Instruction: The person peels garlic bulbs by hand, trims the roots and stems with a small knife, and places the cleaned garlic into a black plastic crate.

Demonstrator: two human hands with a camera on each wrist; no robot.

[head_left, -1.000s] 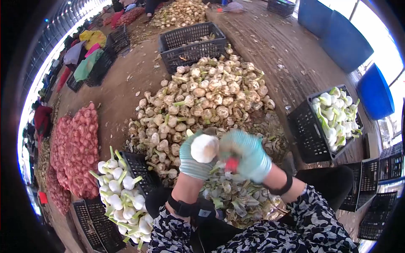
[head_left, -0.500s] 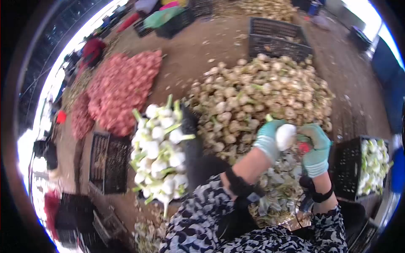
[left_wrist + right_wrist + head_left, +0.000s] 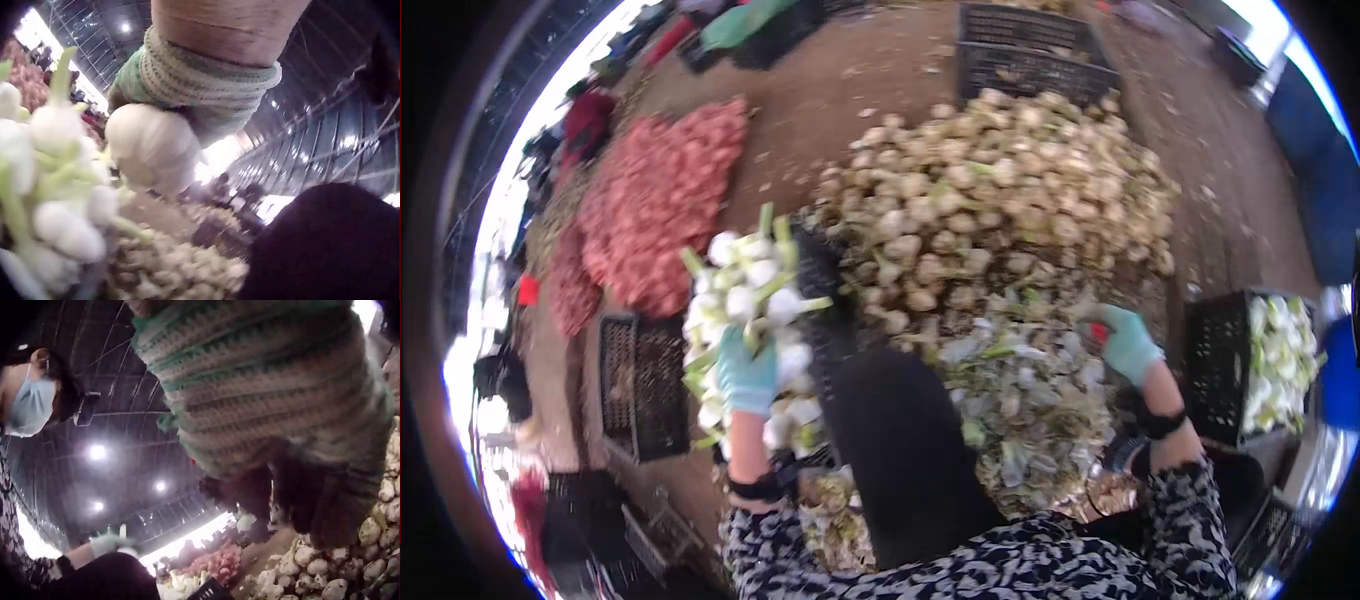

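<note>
My gloved left hand [image 3: 747, 375] is over the trimmed white garlic [image 3: 740, 300] heaped at the left. Its fingers grip a white bulb [image 3: 153, 147], seen below the glove [image 3: 200, 81] in the left wrist view, beside other bulbs with green stems [image 3: 53, 131]. On the right, my gloved right hand [image 3: 1132, 345] has its fingers curled round a small red object [image 3: 1098, 332], above loose peelings [image 3: 1035, 400]. The right wrist view shows the glove [image 3: 269, 394] close up with dark, bent fingers; the red object's shape cannot be made out.
Untrimmed garlic [image 3: 1000, 190] is piled ahead, with a black crate [image 3: 1035, 55] behind it. A crate [image 3: 1215, 370] of white garlic stands at the right. Pink sacks [image 3: 660, 210] and an upright black crate [image 3: 643, 385] are at the left; a dark-clothed leg [image 3: 900, 440] lies between the hands.
The head view has turned left. My hands have parted: the left carried the white bulb leftward to the trimmed garlic, while the right stayed over the peelings side with the red object.
</note>
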